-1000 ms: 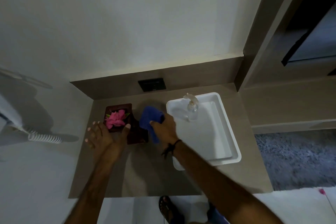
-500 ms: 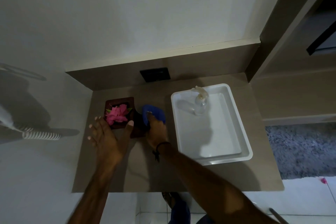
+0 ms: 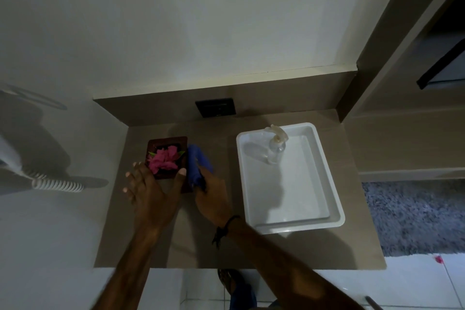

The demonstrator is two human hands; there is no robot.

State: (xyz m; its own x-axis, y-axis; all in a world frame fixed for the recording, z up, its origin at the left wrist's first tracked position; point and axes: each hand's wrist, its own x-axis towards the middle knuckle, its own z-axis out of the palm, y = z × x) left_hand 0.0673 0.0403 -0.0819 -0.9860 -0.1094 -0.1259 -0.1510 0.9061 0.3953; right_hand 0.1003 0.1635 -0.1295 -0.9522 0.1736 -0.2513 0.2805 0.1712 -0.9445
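Resting flat with fingers spread, the left hand is laid against the near end of a brown wooden box. Its thumb is set at the box's right corner and its forefinger at the left. A pink flower is seen in the box, just beyond the fingertips. A blue cloth is gripped in the curled fingers of the right hand and is pressed against the box's right side, just past the left thumb. Well to the right of the right hand, a white tray is set on the counter, with a clear pump bottle stood upright at its far end.
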